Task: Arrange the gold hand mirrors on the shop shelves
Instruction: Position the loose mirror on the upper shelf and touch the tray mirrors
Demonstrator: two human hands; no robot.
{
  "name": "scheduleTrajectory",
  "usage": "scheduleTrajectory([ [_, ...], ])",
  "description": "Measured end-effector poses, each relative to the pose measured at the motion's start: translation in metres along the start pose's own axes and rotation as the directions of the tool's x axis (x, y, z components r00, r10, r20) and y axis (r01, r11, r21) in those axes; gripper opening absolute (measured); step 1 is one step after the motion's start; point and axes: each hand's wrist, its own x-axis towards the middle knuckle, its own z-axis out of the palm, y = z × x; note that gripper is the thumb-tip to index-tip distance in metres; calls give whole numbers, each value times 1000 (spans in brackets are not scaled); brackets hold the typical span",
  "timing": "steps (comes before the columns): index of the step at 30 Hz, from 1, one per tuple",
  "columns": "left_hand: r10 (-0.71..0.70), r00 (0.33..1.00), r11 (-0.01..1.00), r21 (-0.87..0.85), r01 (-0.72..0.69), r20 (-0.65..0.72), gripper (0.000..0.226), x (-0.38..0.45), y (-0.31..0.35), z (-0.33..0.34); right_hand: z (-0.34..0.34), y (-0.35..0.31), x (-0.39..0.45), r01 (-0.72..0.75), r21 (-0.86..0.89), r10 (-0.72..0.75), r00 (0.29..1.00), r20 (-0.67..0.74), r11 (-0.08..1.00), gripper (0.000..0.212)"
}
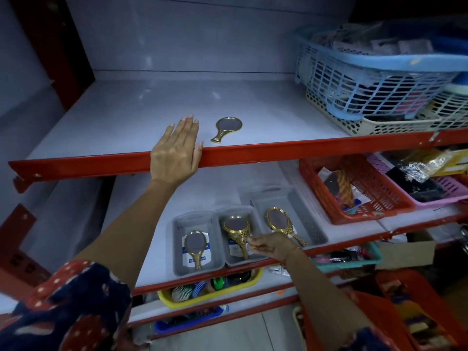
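Observation:
One gold hand mirror (227,128) lies flat on the upper shelf (126,122), just right of my left hand (177,150), which rests open and flat on the shelf's red front edge. On the lower shelf stand three grey trays. The left tray (177,249) holds a small gold mirror (194,247). In the middle tray, a larger gold mirror (236,230) stands tilted, and my right hand (272,245) pinches its handle. The right tray (311,219) holds another gold mirror (279,220).
A blue basket (367,72) stacked on a cream basket (379,125) fills the upper shelf's right end. A red basket (354,193) and a pink one (443,191) sit right of the trays. A yellow tray (210,290) of combs sits on the shelf below.

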Motion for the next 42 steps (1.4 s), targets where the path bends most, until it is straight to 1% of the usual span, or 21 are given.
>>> scheduleTrajectory([
  [3,14,1000,1000,19,-14,-13,49,0,-1,3,8,8,16,0,-7,0,998,-58,1000,37],
  [5,23,1000,999,24,-23,-17,50,-1,-1,4,14,8,25,-10,-32,7,995,-100,999,23],
  [6,26,1000,999,25,-26,-17,50,-1,-1,4,17,8,29,-11,-64,2,992,-130,998,16],
  [7,29,999,999,25,-29,-17,50,-1,-1,5,19,8,33,-9,-155,-19,983,-182,988,14],
  [8,30,999,999,23,-29,-14,50,-1,-1,5,20,9,39,-5,-312,-74,967,-242,950,17],
  [10,29,1000,999,17,-29,-4,51,-2,-1,5,23,10,39,-16,-637,-214,935,-282,770,15],
  [12,30,1000,999,14,-30,4,51,-2,-2,6,26,12,40,-28,-775,-276,926,-258,632,33],
  [15,30,1000,1000,5,-30,10,52,-2,-1,5,26,8,37,-39,-866,-305,927,-217,498,41],
  [16,28,1000,1000,4,-28,9,52,-2,-1,5,27,4,34,-26,-886,-320,927,-194,462,41],
  [20,26,1000,1000,-9,-26,18,52,-1,-1,5,33,-35,-3,85,-911,-381,921,-82,403,39],
  [21,25,1000,1000,-14,-24,15,52,-1,-1,4,35,-47,-16,128,-904,-387,921,-45,409,33],
  [23,23,1000,1000,-16,-23,10,50,-1,-1,4,35,-72,-42,233,-831,-408,913,8,505,13],
  [24,21,1000,1000,-16,-21,3,49,-1,-2,3,36,-85,-56,307,-784,-460,887,31,539,11],
  [27,5,1000,1000,-26,-5,-15,45,-1,-1,2,42,-123,-99,488,-695,-611,786,88,527,17],
  [30,-9,1000,999,-35,8,-14,43,-1,1,1,55,-157,-132,623,-584,-721,687,89,521,11],
  [32,-14,1000,999,-40,14,-8,43,-1,1,1,62,-178,-141,676,-537,-779,624,54,505,13],
  [34,-18,1000,999,-41,18,-9,44,0,1,1,71,-200,-139,671,-569,-814,581,3,476,14],
  [35,-19,1000,999,-43,19,-8,44,0,0,1,75,-210,-132,639,-615,-818,575,-18,463,12],
  [37,-21,1000,999,-43,20,-10,46,0,0,1,82,-228,-116,513,-728,-783,619,-54,455,15],
  [39,-20,1000,999,-41,19,-9,48,0,-1,1,92,-235,-101,378,-836,-744,666,-52,397,23],
  [42,-15,1000,999,-44,15,0,49,1,-2,3,107,-237,-83,308,-902,-767,640,-39,302,43],
])
